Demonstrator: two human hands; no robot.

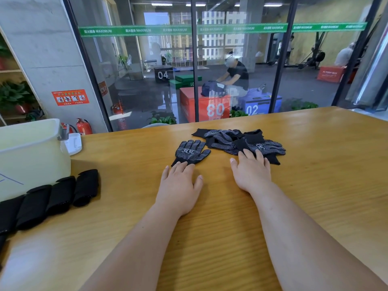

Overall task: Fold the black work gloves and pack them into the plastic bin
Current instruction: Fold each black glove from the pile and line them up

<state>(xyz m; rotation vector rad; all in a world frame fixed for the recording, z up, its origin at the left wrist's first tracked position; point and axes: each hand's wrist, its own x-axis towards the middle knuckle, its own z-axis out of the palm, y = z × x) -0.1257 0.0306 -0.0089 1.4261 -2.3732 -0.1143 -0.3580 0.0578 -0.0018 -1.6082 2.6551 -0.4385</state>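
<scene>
Wooden worktop fills our view below a glass wall. At the left we see the plastic bin, with a row of folded gloves lying just before it. Our left hand lies flat, fingers straight, tips touching the cuff of a single spread glove. Our right hand, flat and holding nothing, touches the heap of unfolded gloves.
</scene>
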